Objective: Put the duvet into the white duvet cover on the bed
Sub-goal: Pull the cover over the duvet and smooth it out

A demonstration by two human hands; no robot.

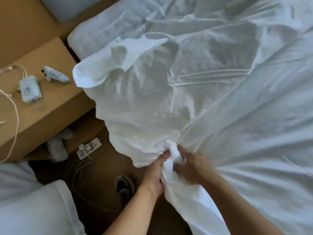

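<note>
Bedding is soft, limp and light for its bulk, with no stiffness: it sags and bunches wherever it's unsupported. Weave looks like cotton, not slippery, so a fistful should hold. Best take-hold, as a judgement: corners and seam edges, grabbing cover and filling together through the cloth. A mid-panel grab just gathers slack.

Duvet cover (245,126) lies rumpled over most of the bed (94,36), creases fanning out from the near left edge where it's gathered. The brighter, thicker lump spilling over the bed's left edge toward the nightstand (50,99) is probably the duvet (135,99). Can't tell for sure where cover ends and duvet begins.

Left hand (155,172): fingers curled tight round a twisted bunch of the white cloth at the bed's near left edge. Right hand (190,164): motion-blurred, just beside the left, fingers curled onto the same bunch from the other side. Both are closed on cloth, neither spread. A tail of cloth hangs below the hands, off the bed edge.

Nightstand carries chargers and cables. Power strip (89,147) and a shoe (124,185) sit on the floor beside the bed, so trailing cloth could snag there.
</note>
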